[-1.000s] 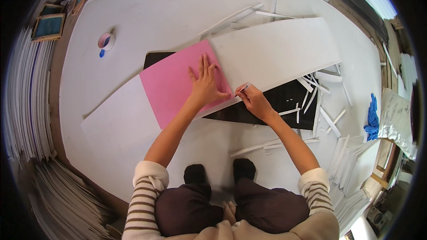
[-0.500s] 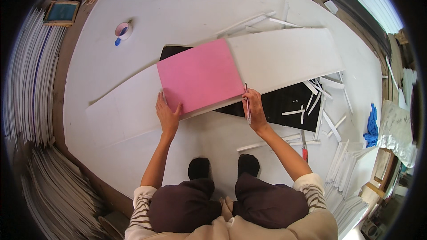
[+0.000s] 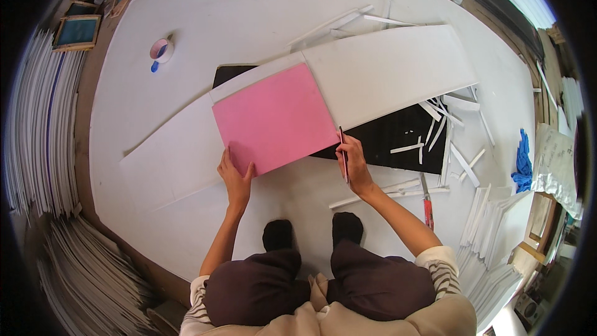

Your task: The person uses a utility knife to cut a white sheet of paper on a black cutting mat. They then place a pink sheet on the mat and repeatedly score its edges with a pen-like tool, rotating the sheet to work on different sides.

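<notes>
A pink rectangular board lies on a long white board, its near edge overlapping the white board's near edge. My left hand grips the pink board's near left corner, fingers along the left side and thumb at the near edge. Close to the near right corner, my right hand is closed round a slim dark pen-like tool, held upright. Its lower side seems to touch the board's edge; exact contact is unclear. Thin lines mark the white board beyond the pink one. Under both lies a black board.
White offcut strips lie on the black board and around it. A cutter with a red handle rests at the right. Farther off stands a roll of tape. Blue gloves and stacked white sheets are at the right edge.
The pink board has slid toward me over the white board, uncovering a strip at its far side. Both hands keep their hold. The view has shifted slightly.
</notes>
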`<state>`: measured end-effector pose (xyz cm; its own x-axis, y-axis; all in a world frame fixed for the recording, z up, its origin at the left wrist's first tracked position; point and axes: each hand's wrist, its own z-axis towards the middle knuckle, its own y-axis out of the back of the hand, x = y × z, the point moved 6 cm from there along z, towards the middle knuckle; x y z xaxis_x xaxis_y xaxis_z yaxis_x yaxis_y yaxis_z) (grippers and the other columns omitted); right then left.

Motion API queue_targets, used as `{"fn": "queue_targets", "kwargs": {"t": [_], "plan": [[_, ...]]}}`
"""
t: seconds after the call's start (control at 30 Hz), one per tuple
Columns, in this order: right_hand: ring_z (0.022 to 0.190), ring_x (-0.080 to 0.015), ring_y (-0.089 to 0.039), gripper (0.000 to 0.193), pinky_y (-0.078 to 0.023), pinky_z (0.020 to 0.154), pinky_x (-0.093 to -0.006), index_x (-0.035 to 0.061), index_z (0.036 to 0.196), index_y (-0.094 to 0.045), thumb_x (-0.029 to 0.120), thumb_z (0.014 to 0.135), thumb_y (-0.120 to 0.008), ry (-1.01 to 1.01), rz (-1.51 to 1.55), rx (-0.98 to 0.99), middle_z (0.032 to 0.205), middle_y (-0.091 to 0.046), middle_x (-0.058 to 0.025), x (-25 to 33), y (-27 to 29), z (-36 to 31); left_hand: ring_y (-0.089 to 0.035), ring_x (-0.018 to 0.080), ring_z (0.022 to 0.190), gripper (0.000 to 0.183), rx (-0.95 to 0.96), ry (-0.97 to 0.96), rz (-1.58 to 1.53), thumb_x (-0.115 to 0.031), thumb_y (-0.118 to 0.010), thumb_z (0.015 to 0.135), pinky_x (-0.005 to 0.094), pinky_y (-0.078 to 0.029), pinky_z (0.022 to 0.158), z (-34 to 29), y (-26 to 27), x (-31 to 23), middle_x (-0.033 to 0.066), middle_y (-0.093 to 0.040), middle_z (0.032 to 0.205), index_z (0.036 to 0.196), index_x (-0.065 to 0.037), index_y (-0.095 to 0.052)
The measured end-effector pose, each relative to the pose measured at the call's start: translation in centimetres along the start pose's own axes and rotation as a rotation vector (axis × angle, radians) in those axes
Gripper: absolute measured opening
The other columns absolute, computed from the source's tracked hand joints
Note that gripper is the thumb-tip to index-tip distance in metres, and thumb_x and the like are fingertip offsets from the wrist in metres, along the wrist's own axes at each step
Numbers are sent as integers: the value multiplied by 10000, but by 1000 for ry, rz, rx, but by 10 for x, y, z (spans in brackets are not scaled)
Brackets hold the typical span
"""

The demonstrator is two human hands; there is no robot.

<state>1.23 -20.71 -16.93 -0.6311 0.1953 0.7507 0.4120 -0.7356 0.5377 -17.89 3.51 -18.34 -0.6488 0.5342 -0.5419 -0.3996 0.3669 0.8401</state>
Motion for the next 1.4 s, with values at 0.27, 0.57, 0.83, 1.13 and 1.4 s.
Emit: {"fn": "queue_targets", "kwargs": {"t": [0.27, 0.57, 0.83, 1.13, 1.4], "plan": [[1065, -338, -541, 277, -451, 904, -390, 25, 1000, -493, -83, 792, -641, 4, 15, -19, 1167, -557, -174, -12, 5, 4, -153, 416, 1397, 976, 308, -620, 103, -292, -809, 669, 595, -103, 1123, 27, -36, -98, 197, -210, 1511, 1461, -97, -272], [1043, -343, -541, 280, -457, 885, -397, 24, 1021, -510, -48, 792, -653, 0, 33, 14, 1131, -559, -166, -18, 7, 10, -109, 439, 1419, 1029, 382, -780, 228, -220, -806, 596, 672, -119, 1081, 21, -92, -148, 172, -186, 1540, 1475, -146, -276], [1037, -307, -581, 193, -470, 895, -361, 33, 1018, -513, -64, 860, -565, -41, 104, -65, 1132, -599, -168, -32, 22, 14, -132, 427, 1421, 1021, 375, -772, 230, -184, -794, 585, 673, -126, 1080, 12, -95, -157, 136, -225, 1538, 1474, -174, -292], [1037, -221, -634, 89, -494, 896, -304, 20, 1057, -493, 44, 972, -490, -302, 268, -160, 1109, -642, -147, -52, 35, 43, -71, 399, 1442, 1032, 427, -673, 307, -171, -788, 618, 784, -61, 986, 9, -98, -153, 123, -148, 1568, 1495, -195, -243], [1018, -258, -621, 127, -475, 883, -339, 36, 1079, -515, 103, 972, -505, -346, 337, -109, 1087, -627, -142, -56, 26, 42, -51, 436, 1432, 1017, 376, -622, 347, -179, -796, 635, 813, -77, 945, 3, -99, -152, 134, -115, 1571, 1493, -221, -251]]}}
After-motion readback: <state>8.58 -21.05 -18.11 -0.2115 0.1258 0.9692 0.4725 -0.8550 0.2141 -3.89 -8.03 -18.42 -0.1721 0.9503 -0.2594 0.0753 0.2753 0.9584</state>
